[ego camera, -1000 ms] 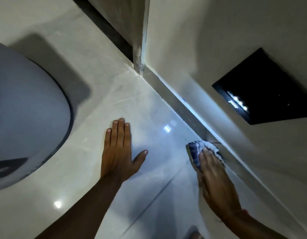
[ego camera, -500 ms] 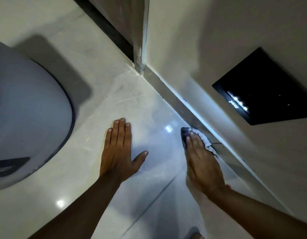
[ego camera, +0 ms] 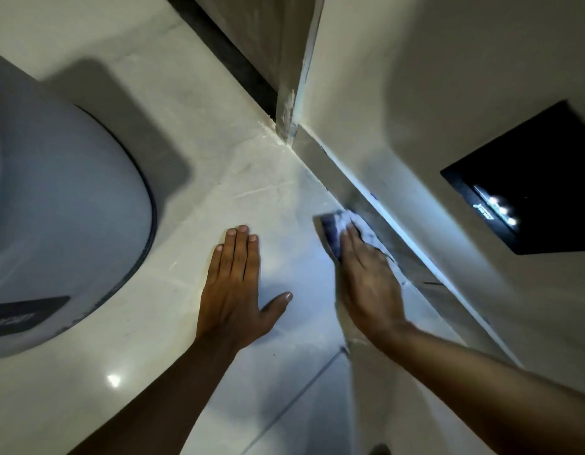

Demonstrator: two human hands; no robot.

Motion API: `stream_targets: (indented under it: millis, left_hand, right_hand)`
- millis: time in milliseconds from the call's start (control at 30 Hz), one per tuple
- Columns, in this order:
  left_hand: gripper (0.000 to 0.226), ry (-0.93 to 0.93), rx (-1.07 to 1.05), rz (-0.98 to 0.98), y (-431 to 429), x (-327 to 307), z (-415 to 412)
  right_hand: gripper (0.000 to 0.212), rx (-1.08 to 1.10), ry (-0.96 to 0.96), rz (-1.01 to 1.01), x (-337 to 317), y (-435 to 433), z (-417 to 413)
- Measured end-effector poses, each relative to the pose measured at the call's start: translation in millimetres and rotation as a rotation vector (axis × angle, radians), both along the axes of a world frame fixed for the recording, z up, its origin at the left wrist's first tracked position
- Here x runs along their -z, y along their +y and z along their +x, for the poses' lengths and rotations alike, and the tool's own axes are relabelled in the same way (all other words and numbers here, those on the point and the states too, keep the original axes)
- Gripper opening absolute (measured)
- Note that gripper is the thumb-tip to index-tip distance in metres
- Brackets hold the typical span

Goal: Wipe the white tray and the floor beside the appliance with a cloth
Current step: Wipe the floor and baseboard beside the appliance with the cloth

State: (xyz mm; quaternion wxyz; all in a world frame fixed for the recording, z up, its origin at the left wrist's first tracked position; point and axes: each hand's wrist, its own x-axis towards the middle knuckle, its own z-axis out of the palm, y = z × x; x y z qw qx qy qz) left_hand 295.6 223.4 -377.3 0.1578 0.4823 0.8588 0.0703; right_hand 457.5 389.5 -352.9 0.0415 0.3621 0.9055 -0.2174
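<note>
I have my right hand [ego camera: 366, 284] pressed flat on the crumpled blue-and-white cloth [ego camera: 345, 229], fingers straight and together rather than curled, pinning the cloth to the glossy pale marble-look tile floor [ego camera: 251, 178]; the cloth pokes out just ahead of my fingertips, touching the grey skirting strip [ego camera: 360, 192] that runs along the floor's right edge; its long axis, as I judge it, lies along that strip, pointing toward the corner where the wall post [ego camera: 291, 93] meets the floor. My left hand [ego camera: 233, 290] lies spread, palm down, on the bare tile just beside the right, holding nothing, thumb splayed out; I take it as a brace. The right hand is plainly the nearer to the skirting, the left nearer the rounded white appliance body with dark rim [ego camera: 64, 205] at the floor's left side. The unwiped stretch, I reckon, lies ahead of the cloth toward that corner; so the coming stroke should run forward along the skirting line. No white tray shows here; a black wall panel with small lights [ego camera: 527, 182] sits up on the right wall.
</note>
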Motion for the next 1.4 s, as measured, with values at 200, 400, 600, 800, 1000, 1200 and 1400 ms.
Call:
stream_targets:
  millis: [200,400,600,800,1000,1200,1400]
  left_hand:
    - [0.102,0.038,0.002,0.024,1.8,3.6,1.4]
    - [0.107,0.02,0.001,0.002,5.6,-1.2,22.2]
    - [0.106,-0.034,0.06,0.02,-9.2,-5.9,69.3]
    - [0.107,-0.111,0.09,-0.008,-14.4,-21.4,66.7]
    - [0.101,-0.123,0.065,0.04,-15.0,-109.6,46.7]
    - [0.097,-0.149,-0.013,0.127,-21.2,-216.8,13.6]
    - [0.09,-0.151,-0.177,0.252,-44.4,-318.5,-36.5]
  right_hand:
    - [0.062,0.022,0.077,0.017,15.0,22.6,-127.2]
    - [0.049,-0.096,0.102,0.037,9.7,21.1,-50.6]
    - [0.059,-0.027,-0.146,0.145,1.8,-18.0,135.8]
    - [0.059,0.088,-0.13,0.107,-17.4,-24.0,116.5]
    - [0.062,0.155,-0.076,0.04,-81.2,-25.6,82.3]
    - [0.063,0.176,0.053,0.094,-184.1,-44.0,26.2]
    - [0.065,0.128,0.222,0.063,-274.4,-66.5,-52.8]
